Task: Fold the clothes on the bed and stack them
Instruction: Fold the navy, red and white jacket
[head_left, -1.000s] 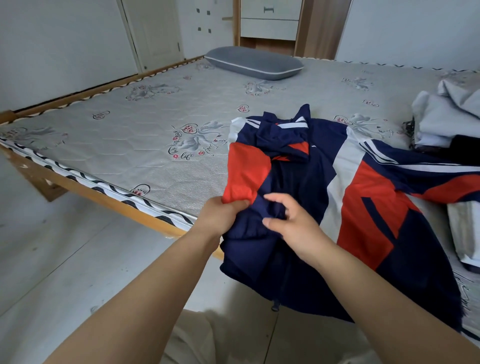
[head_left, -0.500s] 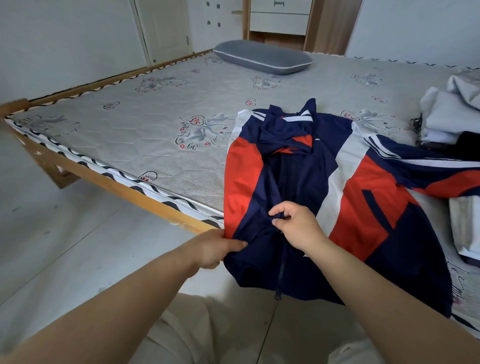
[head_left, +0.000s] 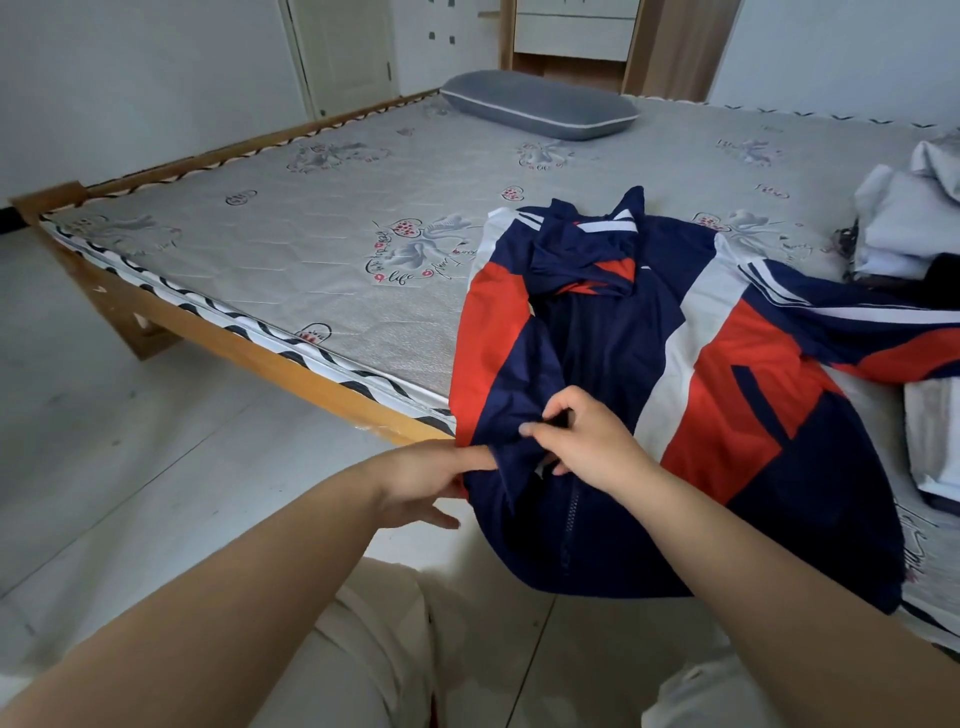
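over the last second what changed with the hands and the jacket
The left hand let go of the jacket's red edge and dropped toward the bed edge, fingers now straight against the hem. The right hand kept pinching the navy front by the zipper, and the bunched fabric spread flatter. The pillow and the clothes pile stayed put.

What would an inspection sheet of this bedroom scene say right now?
Surface: mattress, printed, on a wooden frame.
Job's things: jacket, spread, hem hanging over the bed's edge; pile of clothes at right.
Clutter: pillow at the far end.
Hands: left hand fingers straight, at the jacket's edge; right hand pinching the front fabric.
Cables: nothing seen.
Surroundings: tiled floor, door.
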